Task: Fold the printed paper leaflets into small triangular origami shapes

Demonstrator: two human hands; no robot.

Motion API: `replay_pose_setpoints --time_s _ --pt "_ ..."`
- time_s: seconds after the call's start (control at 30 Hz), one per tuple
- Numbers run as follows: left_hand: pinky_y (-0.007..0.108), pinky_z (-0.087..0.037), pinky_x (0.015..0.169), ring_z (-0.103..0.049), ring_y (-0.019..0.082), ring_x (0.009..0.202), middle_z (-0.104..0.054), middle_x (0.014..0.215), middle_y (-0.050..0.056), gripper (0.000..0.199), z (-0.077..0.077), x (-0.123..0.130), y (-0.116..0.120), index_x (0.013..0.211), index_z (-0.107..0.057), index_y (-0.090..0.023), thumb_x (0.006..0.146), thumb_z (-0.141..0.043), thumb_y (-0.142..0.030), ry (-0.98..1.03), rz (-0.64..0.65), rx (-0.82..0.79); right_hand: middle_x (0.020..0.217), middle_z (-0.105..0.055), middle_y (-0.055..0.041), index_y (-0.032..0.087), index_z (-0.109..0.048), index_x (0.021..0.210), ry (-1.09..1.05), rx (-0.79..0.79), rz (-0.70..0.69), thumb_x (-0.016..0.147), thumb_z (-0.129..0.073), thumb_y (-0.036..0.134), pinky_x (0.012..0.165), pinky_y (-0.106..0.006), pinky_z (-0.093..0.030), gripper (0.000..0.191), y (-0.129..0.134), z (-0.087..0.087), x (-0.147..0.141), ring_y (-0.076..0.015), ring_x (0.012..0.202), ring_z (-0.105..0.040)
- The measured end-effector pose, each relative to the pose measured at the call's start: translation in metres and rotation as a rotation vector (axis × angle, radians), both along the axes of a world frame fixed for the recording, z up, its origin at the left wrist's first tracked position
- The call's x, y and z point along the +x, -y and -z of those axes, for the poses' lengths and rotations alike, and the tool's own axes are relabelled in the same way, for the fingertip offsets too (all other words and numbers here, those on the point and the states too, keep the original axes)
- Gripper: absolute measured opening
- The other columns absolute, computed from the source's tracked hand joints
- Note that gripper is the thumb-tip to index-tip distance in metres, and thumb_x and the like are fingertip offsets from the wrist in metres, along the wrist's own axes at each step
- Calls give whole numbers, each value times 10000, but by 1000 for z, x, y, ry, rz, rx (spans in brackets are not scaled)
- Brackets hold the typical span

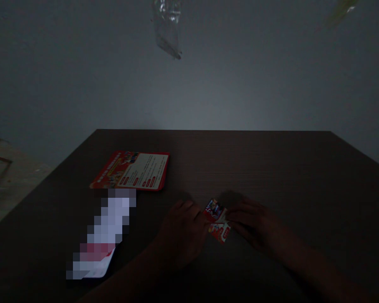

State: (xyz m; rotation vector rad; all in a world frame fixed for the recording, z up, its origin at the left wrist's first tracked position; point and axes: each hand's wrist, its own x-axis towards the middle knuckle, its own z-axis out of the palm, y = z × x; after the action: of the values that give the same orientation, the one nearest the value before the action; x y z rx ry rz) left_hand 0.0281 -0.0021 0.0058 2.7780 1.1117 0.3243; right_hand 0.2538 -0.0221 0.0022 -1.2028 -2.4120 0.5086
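Note:
Between my two hands is a small piece of printed paper (215, 211) with red, white and dark patches, seemingly folded. My left hand (183, 229) is closed at its left edge, fingers curled and knuckles up. The fingertips of my right hand (251, 219) pinch its right side. Both hands rest low over the dark table, and dim light hides parts of the fingers. To the left and farther back lies a stack of red printed leaflets (142, 170) with white text panels.
A lit phone (102, 267), its screen mostly pixelated, lies on the dark wooden table (240, 160) left of my left arm. A clear plastic bag (168, 29) hangs on the grey wall behind. A yellowish blurred item (342, 10) is at the upper right.

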Motion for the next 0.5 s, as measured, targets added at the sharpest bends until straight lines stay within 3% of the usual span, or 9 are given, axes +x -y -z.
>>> replay_pose_setpoints --time_s 0.5 --pt "378 -416 724 -516 205 791 -588 843 64 285 -2 3 1 834 -614 -163 932 -375 -285 -52 -111 -59 894 -649 -51 204 -633 938 -5 -77 110 911 -487 215 760 -339 -468 149 -1 1 -4 -181 825 -591"
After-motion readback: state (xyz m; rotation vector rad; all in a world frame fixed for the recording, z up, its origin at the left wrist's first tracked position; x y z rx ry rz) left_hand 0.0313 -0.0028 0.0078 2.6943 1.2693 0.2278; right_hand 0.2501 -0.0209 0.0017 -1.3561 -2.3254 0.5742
